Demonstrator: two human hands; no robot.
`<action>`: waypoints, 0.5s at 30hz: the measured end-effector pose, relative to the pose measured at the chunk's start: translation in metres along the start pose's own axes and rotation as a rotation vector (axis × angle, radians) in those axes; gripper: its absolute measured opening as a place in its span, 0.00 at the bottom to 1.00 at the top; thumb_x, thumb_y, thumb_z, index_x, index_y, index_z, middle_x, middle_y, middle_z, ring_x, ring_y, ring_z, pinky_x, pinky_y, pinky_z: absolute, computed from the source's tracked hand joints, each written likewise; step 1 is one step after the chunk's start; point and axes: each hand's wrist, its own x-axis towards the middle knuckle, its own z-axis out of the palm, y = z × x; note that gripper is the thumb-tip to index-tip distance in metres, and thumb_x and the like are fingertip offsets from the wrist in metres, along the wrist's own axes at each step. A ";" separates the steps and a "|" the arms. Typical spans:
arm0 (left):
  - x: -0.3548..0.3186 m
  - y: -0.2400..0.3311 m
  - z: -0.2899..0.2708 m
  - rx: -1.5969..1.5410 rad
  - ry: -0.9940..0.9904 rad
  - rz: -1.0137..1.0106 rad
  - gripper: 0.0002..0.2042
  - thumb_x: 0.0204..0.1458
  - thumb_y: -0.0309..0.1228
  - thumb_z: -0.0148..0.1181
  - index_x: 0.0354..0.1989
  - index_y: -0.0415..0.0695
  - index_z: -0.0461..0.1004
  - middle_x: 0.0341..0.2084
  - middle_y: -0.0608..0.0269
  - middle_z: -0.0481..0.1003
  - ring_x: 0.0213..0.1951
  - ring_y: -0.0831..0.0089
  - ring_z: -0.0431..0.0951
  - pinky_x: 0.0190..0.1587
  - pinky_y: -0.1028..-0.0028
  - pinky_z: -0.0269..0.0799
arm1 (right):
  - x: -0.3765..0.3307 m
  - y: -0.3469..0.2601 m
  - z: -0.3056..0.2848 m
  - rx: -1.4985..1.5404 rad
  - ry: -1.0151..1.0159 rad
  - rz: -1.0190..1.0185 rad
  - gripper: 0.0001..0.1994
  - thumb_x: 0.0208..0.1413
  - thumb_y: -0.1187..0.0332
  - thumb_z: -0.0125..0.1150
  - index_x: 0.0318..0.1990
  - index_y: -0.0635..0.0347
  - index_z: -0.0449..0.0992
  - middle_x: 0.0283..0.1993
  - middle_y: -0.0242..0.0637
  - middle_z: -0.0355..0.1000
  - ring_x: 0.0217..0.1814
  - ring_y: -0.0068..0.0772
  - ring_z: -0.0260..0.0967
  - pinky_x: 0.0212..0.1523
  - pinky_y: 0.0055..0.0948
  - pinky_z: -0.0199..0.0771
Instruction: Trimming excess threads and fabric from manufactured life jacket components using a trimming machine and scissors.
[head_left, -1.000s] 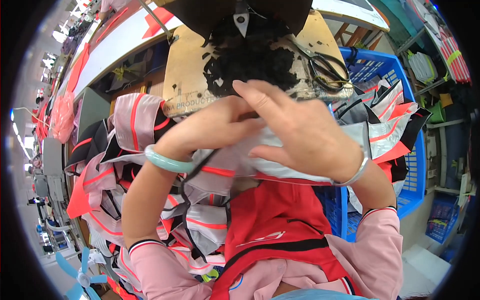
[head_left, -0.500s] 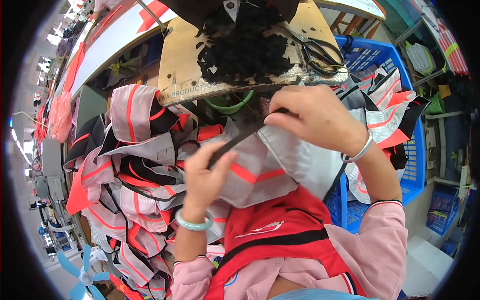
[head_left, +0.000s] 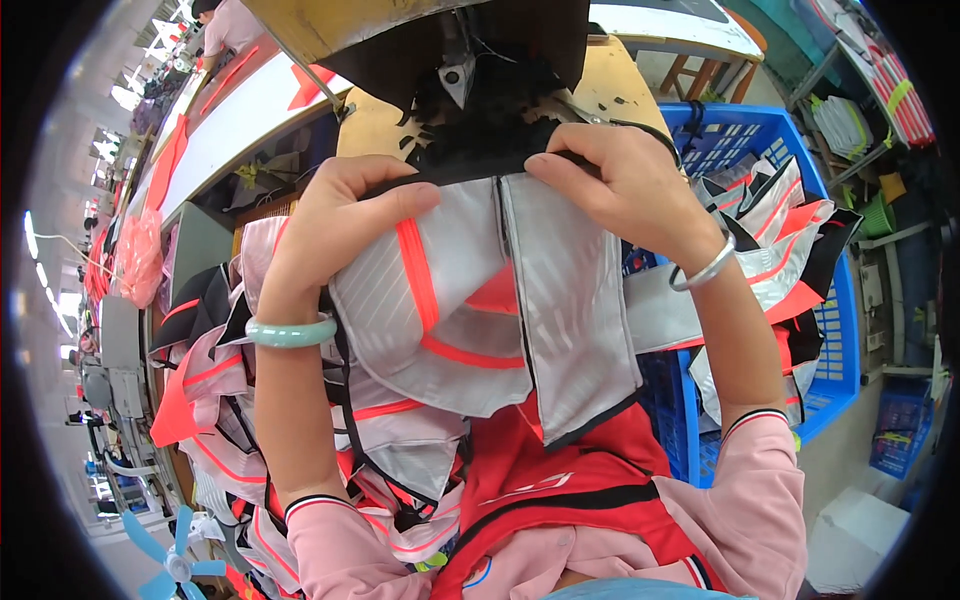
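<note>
A light grey fabric piece (head_left: 580, 290) with neon orange stripes and black binding hangs stretched between my hands, its black top edge (head_left: 480, 170) running across. My left hand (head_left: 345, 215) pinches that edge at the left, thumb on top. At the right, my right hand (head_left: 625, 185) grips the same edge between thumb and curled fingers. The panels droop toward my red apron (head_left: 570, 440). Just beyond the edge are black fabric scraps (head_left: 470, 135) under a dark machine head with a pointed metal part (head_left: 457, 82).
A heap of similar grey and orange pieces (head_left: 220, 440) lies at my left. To the right stands a blue plastic basket (head_left: 840, 340) with more pieces. A wooden board (head_left: 625, 85) carries the scraps and scissors, mostly hidden behind my right hand. Another person (head_left: 230, 30) is at the far left.
My left hand has moved up and left, and my right hand slightly up. The black edge, slanted before, is now level and the fabric spread wide. More of the machine head shows.
</note>
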 end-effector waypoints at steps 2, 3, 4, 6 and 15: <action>0.013 -0.010 -0.004 -0.050 -0.027 -0.044 0.14 0.49 0.36 0.65 0.32 0.33 0.77 0.24 0.71 0.74 0.29 0.85 0.69 0.33 0.80 0.66 | 0.009 0.002 0.002 -0.017 -0.024 0.032 0.17 0.54 0.56 0.58 0.29 0.63 0.77 0.23 0.47 0.71 0.28 0.51 0.70 0.30 0.42 0.68; 0.020 -0.009 -0.009 -0.055 -0.059 -0.078 0.15 0.49 0.36 0.66 0.34 0.34 0.78 0.25 0.71 0.75 0.29 0.84 0.71 0.34 0.81 0.67 | 0.015 0.007 0.004 -0.036 -0.011 0.014 0.16 0.55 0.57 0.57 0.30 0.64 0.76 0.22 0.46 0.70 0.25 0.46 0.68 0.28 0.38 0.65; 0.025 -0.011 -0.011 -0.057 -0.060 -0.077 0.15 0.49 0.36 0.66 0.34 0.34 0.78 0.25 0.71 0.75 0.29 0.84 0.71 0.34 0.81 0.67 | 0.021 0.011 0.006 -0.056 0.001 -0.005 0.16 0.56 0.57 0.57 0.32 0.64 0.76 0.20 0.44 0.68 0.22 0.41 0.66 0.25 0.34 0.62; 0.036 -0.019 -0.014 -0.123 -0.048 -0.195 0.14 0.51 0.35 0.65 0.37 0.35 0.78 0.28 0.72 0.76 0.31 0.86 0.71 0.36 0.82 0.68 | 0.033 0.020 0.013 -0.047 0.032 -0.038 0.17 0.57 0.56 0.56 0.32 0.64 0.76 0.21 0.45 0.69 0.22 0.42 0.66 0.25 0.34 0.63; 0.054 -0.032 -0.025 -0.246 -0.014 -0.242 0.16 0.50 0.38 0.66 0.39 0.37 0.79 0.31 0.66 0.78 0.30 0.81 0.76 0.36 0.80 0.71 | 0.061 0.026 0.023 -0.070 -0.029 0.073 0.18 0.54 0.53 0.57 0.32 0.61 0.80 0.28 0.48 0.75 0.33 0.51 0.73 0.36 0.39 0.73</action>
